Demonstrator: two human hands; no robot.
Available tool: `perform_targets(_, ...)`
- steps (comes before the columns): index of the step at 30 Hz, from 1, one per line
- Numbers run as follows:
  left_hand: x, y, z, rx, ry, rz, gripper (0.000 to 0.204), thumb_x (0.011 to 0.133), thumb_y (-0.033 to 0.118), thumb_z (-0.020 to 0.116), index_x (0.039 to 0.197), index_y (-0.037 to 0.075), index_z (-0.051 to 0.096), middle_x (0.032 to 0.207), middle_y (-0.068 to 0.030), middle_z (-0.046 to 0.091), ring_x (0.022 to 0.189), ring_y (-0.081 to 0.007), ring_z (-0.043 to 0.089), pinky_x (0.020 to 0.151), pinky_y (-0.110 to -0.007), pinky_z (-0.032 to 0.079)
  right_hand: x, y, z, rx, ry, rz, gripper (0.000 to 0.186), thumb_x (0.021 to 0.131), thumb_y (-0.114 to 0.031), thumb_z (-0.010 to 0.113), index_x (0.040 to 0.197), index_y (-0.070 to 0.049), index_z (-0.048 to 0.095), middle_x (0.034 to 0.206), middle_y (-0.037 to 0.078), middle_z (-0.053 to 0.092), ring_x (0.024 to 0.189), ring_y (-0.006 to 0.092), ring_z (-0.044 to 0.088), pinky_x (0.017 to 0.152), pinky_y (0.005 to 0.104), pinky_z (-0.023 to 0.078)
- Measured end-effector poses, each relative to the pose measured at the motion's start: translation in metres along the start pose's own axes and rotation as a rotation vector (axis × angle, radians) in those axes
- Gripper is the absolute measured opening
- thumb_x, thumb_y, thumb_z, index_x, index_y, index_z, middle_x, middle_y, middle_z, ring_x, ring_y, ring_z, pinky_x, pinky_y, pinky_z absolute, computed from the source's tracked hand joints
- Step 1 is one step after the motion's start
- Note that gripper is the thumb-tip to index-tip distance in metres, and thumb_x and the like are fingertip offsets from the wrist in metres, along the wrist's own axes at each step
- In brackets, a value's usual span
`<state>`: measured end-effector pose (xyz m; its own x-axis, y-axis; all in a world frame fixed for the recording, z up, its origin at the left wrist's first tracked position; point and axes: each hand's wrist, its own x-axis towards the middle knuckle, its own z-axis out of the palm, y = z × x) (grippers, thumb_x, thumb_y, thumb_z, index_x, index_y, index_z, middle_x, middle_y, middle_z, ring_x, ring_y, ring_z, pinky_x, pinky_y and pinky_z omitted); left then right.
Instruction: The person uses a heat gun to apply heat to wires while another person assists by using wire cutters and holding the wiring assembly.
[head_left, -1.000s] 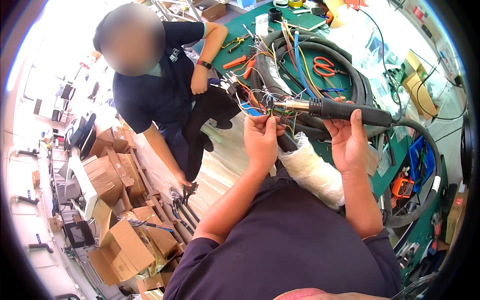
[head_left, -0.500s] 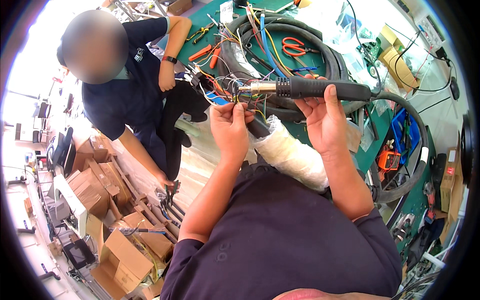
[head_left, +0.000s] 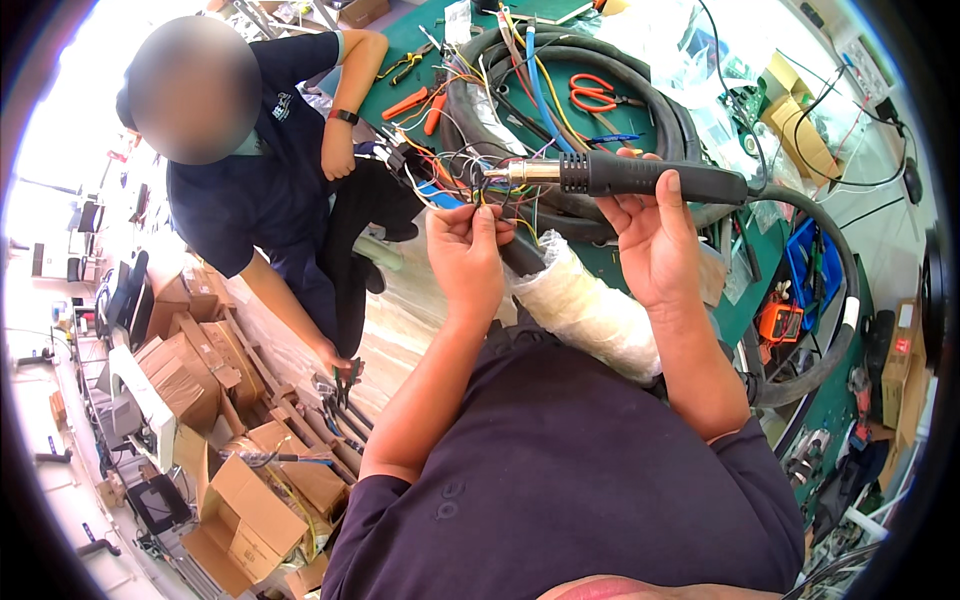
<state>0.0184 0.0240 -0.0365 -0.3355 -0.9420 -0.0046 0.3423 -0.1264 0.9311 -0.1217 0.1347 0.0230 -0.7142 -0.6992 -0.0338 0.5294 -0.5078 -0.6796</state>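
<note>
My right hand (head_left: pixel 652 235) holds a black hot air gun (head_left: pixel 655 178) level, fingers behind the handle and thumb in front. Its metal nozzle points left at a bundle of thin wires (head_left: pixel 478 180). Just below the nozzle tip, my left hand (head_left: pixel 468 255) pinches one or more of these wires between thumb and fingers. The exact spot in the pinch is too small to make out. The wires fan out of a thick black cable (head_left: pixel 522 256), whose lower part is wrapped in whitish plastic film (head_left: pixel 585 305) and lies against my front.
Coiled black cable (head_left: pixel 680 115) lies on the green table (head_left: pixel 400 40). Red-handled scissors (head_left: pixel 592 94), orange-handled pliers (head_left: pixel 432 112), a blue bin (head_left: pixel 812 262) and an orange meter (head_left: pixel 779 322) are around it. At the left a co-worker (head_left: pixel 270 170) sits; cardboard boxes (head_left: pixel 255 510) stand below.
Both hands, the hot air gun and the wires appear shifted slightly right in the picture, as does the table. The nozzle stays at the wires, and both grips are the same.
</note>
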Motion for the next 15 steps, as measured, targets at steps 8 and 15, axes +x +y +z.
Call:
perform_targets(8,-0.0002,0.0001,-0.0001,-0.007,-0.002,-0.001,0.016,0.092,0.004,0.054,0.095,0.000,0.040,0.087,-0.0146,0.062,0.071,-0.0188,0.065,0.064,-0.028,0.055,-0.0006,0.0004,-0.0015,-0.013,0.003,0.006,0.032,0.092,-0.031,0.059,0.114,-0.009,0.051,0.121,0.012,0.056,0.108,0.0242,0.058,0.094,0.0429,0.049)
perform_targets(15,0.0000,-0.0009,-0.0005,-0.014,-0.007,0.004,0.016,0.092,0.003,0.055,0.095,0.000,0.040,0.087,-0.0147,0.062,0.071,-0.0189,0.066,0.064,-0.028,0.055,-0.0001,0.0007,-0.0023,0.008,0.000,0.013,0.031,0.093,-0.031,0.058,0.114,-0.009,0.051,0.121,0.012,0.056,0.108,0.0245,0.059,0.096,0.0444,0.048)
